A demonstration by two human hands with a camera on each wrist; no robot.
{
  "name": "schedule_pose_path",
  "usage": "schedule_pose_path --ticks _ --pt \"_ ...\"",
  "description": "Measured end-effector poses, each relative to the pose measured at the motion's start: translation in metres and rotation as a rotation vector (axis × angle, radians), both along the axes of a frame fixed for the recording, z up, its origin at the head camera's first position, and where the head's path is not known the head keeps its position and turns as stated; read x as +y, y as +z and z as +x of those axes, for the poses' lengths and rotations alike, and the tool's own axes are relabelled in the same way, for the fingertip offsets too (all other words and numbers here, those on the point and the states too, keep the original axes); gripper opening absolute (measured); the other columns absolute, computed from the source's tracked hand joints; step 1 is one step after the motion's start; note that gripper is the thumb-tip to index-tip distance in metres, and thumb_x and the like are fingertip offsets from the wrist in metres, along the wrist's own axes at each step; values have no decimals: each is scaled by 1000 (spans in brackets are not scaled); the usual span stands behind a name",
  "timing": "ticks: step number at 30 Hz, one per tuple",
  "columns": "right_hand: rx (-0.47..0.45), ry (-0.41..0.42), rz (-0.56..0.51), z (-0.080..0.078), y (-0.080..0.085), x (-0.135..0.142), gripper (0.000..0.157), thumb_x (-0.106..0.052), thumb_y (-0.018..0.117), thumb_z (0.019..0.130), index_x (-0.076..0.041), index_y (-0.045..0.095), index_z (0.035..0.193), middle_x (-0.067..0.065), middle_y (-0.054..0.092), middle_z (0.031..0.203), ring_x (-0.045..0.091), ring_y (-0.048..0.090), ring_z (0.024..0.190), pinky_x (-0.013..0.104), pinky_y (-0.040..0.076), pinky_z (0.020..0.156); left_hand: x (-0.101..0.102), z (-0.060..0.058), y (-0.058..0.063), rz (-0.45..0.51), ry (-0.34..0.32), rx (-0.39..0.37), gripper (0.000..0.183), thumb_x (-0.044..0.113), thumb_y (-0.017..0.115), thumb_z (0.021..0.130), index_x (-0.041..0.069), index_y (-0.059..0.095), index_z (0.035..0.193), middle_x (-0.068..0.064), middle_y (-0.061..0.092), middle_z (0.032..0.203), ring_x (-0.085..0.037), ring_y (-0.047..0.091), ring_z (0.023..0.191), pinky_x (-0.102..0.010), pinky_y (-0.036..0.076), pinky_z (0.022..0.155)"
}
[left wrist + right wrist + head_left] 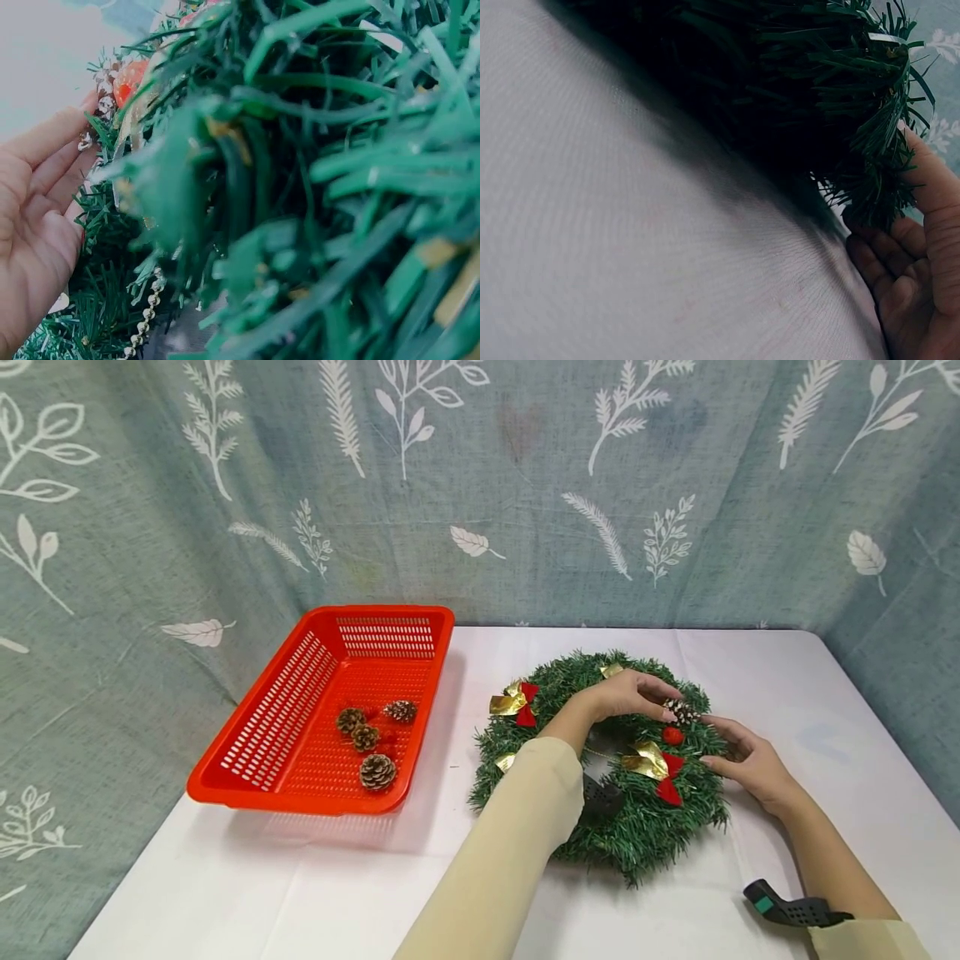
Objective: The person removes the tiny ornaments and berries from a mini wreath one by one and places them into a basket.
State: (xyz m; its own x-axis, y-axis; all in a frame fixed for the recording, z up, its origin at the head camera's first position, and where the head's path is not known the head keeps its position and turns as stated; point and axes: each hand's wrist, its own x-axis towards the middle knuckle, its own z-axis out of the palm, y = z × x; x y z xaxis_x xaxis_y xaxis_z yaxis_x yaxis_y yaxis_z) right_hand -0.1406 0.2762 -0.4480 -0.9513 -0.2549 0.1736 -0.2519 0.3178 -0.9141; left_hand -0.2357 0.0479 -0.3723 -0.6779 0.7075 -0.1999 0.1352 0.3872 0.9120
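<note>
A green wreath [637, 843] lies on the white table, trimmed with gold-and-red bows [652, 764]. My left hand [626, 695] reaches across it and pinches a snow-tipped pine cone [681, 712] at the upper right of the ring. Just below that cone is a red ball [672, 737]. In the left wrist view, the thumb meets the pine cone [105, 94], partly covered by green needles. My right hand [753, 768] grips the wreath's right edge. The right wrist view shows its thumb against the needles [877, 142] and its fingers lower, at the underside.
A red plastic basket [300, 802] stands on the left of the table, with several pine cones [377, 772] and some red pieces inside. A gold bead chain [146, 319] hangs within the ring. Behind the table [360, 893] is a leaf-patterned curtain [517, 527].
</note>
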Motion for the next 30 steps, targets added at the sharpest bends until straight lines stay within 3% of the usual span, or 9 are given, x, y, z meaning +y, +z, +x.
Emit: schedule_pose_path --ticks 22,30 --pt "16 25 -40 -1 -3 0 57 -1 63 88 -16 46 140 -30 46 125 -17 37 114 3 34 86 -8 -4 0 61 46 10 38 16 66 89 14 62 127 -1 60 130 -8 56 114 -23 46 93" --pt "42 35 -54 0 -3 0 57 2 62 88 -18 47 139 -26 47 129 -16 37 115 3 35 86 -16 -5 3 155 77 -77 38 12 64 90 8 60 128 -6 60 128 -8 60 106 -19 49 87"
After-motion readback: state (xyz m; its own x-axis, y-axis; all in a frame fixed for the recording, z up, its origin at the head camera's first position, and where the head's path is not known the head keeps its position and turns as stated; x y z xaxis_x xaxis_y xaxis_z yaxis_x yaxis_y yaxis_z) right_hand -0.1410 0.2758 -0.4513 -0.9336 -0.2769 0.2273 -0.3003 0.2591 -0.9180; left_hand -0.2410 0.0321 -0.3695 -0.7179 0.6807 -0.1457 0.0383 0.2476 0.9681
